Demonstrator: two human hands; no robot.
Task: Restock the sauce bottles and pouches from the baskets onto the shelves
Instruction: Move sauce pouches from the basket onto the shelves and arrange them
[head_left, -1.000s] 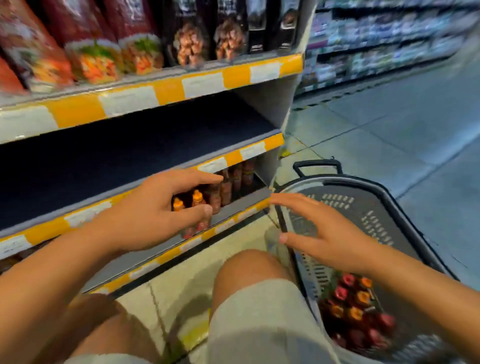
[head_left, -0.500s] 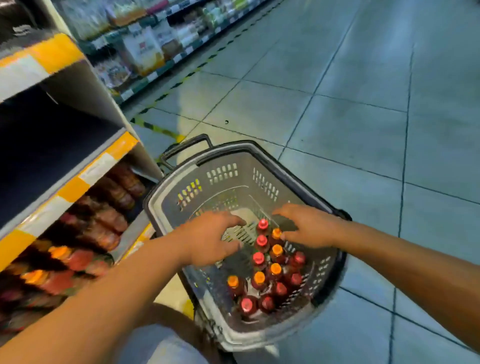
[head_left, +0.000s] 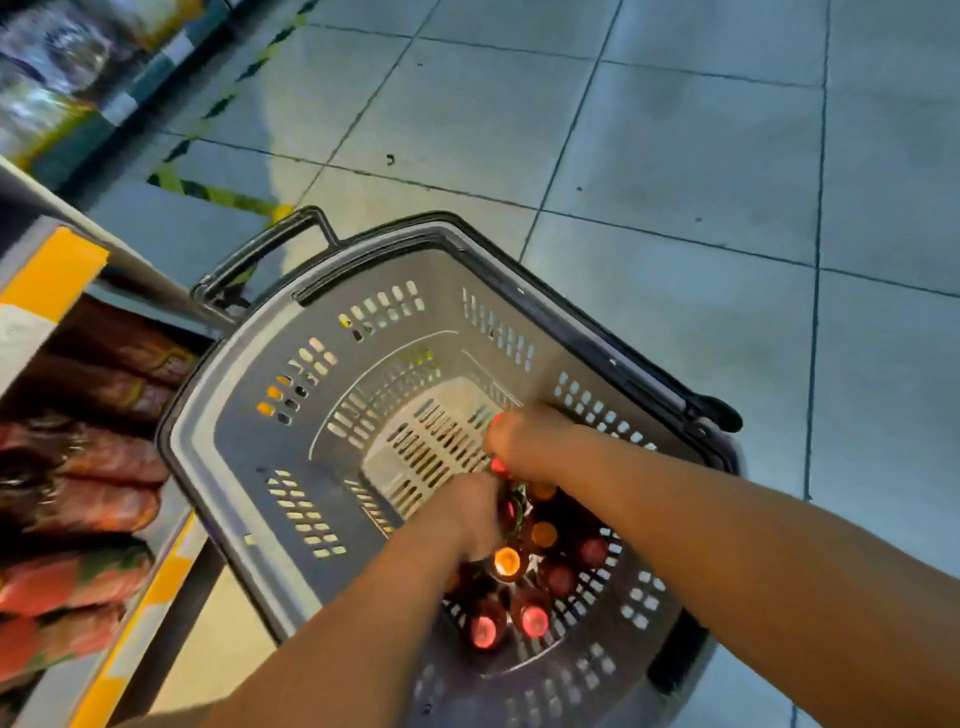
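Note:
A grey plastic basket (head_left: 244, 457) stands on the floor by the shelf. Several sauce bottles (head_left: 535, 621) with red and orange caps stand packed in its near right corner. My left hand (head_left: 465, 514) reaches down among them, its fingers curled round a bottle neck and mostly hidden. My right hand (head_left: 527, 441) grips a red-capped bottle at the far end of the cluster, with red caps showing at its fingers. Dark sauce bottles (head_left: 98, 467) fill the low shelf on the left.
The shelf's yellow and white edge strip (head_left: 52, 275) juts out at the left, close to the basket's black handle (head_left: 270, 249). Grey tiled floor (head_left: 675, 182) spreads beyond the basket. Another stocked shelf row (head_left: 57, 67) lies blurred at the top left.
My view has swung from the shelf down to the basket. Both hands went from hovering above the bottles to reaching deep among them and closing on bottles.

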